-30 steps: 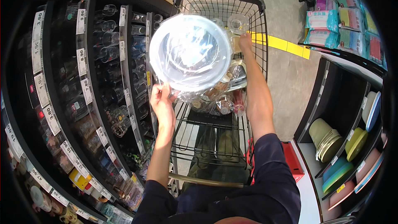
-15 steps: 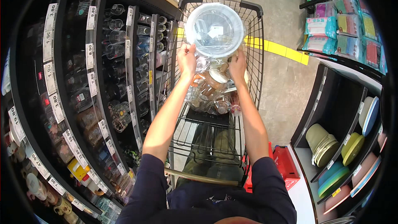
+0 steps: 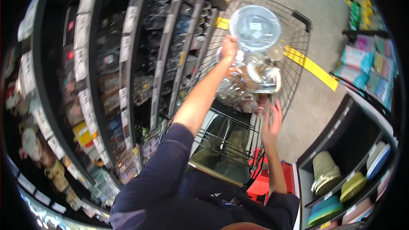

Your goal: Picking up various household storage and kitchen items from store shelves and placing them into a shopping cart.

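In the wire shopping cart (image 3: 301,59), a round clear plastic tub (image 3: 255,24) sits at the far end. My left hand (image 3: 230,47) is closed on the tub's near-left rim. Nearer to me lies a heap of clear-wrapped goods (image 3: 237,86), with brown and white pieces inside; their kind is hard to make out. My right hand (image 3: 272,121) is open with its fingers apart, holding nothing, beside the cart's right side and just right of the heap.
On the left, tall black shelves (image 3: 157,72) with price strips hold glassware and packaged goods. Red baskets (image 3: 260,183) stand to the lower right. Further right are racks of plastic bowls and pots (image 3: 326,172) and packs of cloths (image 3: 357,61). A yellow stripe (image 3: 315,70) crosses the floor.
My right hand has let go of the tub and moved back toward me, opening. My left hand stays on the rim. The whole view has turned, so the cart appears tilted and further right.
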The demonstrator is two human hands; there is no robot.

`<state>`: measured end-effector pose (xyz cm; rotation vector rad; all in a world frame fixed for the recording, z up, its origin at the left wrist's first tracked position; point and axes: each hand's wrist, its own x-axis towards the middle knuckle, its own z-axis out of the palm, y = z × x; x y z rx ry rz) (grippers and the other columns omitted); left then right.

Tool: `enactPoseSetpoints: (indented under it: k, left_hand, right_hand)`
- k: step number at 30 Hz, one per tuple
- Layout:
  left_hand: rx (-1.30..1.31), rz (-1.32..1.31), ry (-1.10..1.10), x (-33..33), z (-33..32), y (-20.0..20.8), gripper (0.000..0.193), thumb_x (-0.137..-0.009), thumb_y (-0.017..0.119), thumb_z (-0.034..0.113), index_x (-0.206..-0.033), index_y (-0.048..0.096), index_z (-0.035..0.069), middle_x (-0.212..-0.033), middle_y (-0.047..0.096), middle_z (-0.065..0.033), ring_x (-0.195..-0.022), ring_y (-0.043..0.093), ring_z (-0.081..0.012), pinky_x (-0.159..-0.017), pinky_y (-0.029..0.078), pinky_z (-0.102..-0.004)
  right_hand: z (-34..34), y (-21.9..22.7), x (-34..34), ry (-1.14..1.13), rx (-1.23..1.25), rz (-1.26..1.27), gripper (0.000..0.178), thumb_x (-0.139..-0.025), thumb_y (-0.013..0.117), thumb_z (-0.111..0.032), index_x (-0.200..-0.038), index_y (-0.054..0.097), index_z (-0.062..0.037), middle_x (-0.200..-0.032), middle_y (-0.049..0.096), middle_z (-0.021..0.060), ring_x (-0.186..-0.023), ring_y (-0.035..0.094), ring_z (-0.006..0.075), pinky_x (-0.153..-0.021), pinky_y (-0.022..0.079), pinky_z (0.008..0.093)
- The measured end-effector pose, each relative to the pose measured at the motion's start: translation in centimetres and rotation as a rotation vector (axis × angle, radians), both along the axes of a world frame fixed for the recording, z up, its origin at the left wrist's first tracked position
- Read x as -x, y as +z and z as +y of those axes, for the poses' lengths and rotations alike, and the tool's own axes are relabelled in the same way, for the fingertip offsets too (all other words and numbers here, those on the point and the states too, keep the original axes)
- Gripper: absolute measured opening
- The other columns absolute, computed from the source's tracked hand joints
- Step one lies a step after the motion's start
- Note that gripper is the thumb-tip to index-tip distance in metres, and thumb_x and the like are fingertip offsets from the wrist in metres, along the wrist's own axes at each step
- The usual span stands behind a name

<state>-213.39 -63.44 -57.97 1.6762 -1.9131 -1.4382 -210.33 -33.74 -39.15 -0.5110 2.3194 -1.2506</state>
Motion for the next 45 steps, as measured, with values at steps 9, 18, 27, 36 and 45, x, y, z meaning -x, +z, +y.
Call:
enactPoseSetpoints:
  k: [9,18,27,36,45]
  left_hand:
    - [0.087,-0.156,0.056,1.4,0.4,3.1,0.021,-0.088,0.054,0.022,-0.084,0.051,0.002,-0.085,0.061,-0.0242,-0.085,0.058,-0.0418,-0.075,0.043,-0.0465]
    - [0.04,-0.165,0.099,2.2,0.6,2.5,0.024,-0.088,0.056,0.026,-0.086,0.053,0.002,-0.089,0.063,-0.0234,-0.091,0.059,-0.0405,-0.078,0.044,-0.0457]
    - [-0.036,-0.105,0.075,0.1,-0.8,5.2,0.03,-0.088,0.057,0.031,-0.093,0.056,0.001,-0.086,0.065,-0.0153,-0.084,0.062,-0.0274,-0.078,0.047,-0.0373]
    - [0.034,0.353,-0.064,-8.8,4.8,15.6,0.017,-0.091,0.052,0.018,-0.094,0.058,0.003,-0.083,0.065,-0.011,-0.077,0.063,-0.0201,-0.072,0.048,-0.033]
    - [0.284,-0.191,-0.039,-23.8,-1.3,20.4,0.022,-0.091,0.053,0.022,-0.096,0.064,0.004,-0.085,0.068,-0.0132,-0.078,0.065,-0.0225,-0.072,0.05,-0.0331]
  right_hand:
    - [14.6,7.2,-10.8,-0.057,-0.245,-0.329,0.025,-0.091,0.048,-0.005,-0.114,0.049,0.0062,-0.12,0.052,0.0185,-0.106,0.053,0.0258,-0.09,0.041,0.0303]
    - [15.3,8.7,-16.1,-0.118,-0.294,-0.382,0.031,-0.093,0.041,-0.004,-0.124,0.042,0.0028,-0.108,0.053,0.0163,-0.096,0.054,0.0266,-0.087,0.042,0.0336]
    - [14.0,7.3,-16.6,-0.212,-0.361,-0.317,0.028,-0.096,0.041,-0.01,-0.12,0.045,0.0024,-0.103,0.052,0.0161,-0.093,0.053,0.0278,-0.081,0.043,0.0344]
    - [15.3,5.1,-15.1,-0.165,-0.314,-0.156,0.024,-0.096,0.04,-0.015,-0.107,0.049,0.0045,-0.094,0.053,0.0216,-0.087,0.051,0.0366,-0.079,0.04,0.0397]
    - [11.5,5.9,-10.8,-0.139,-0.255,-0.088,0.022,-0.094,0.041,-0.013,-0.107,0.05,0.002,-0.094,0.054,0.0221,-0.087,0.053,0.0366,-0.076,0.041,0.0404]
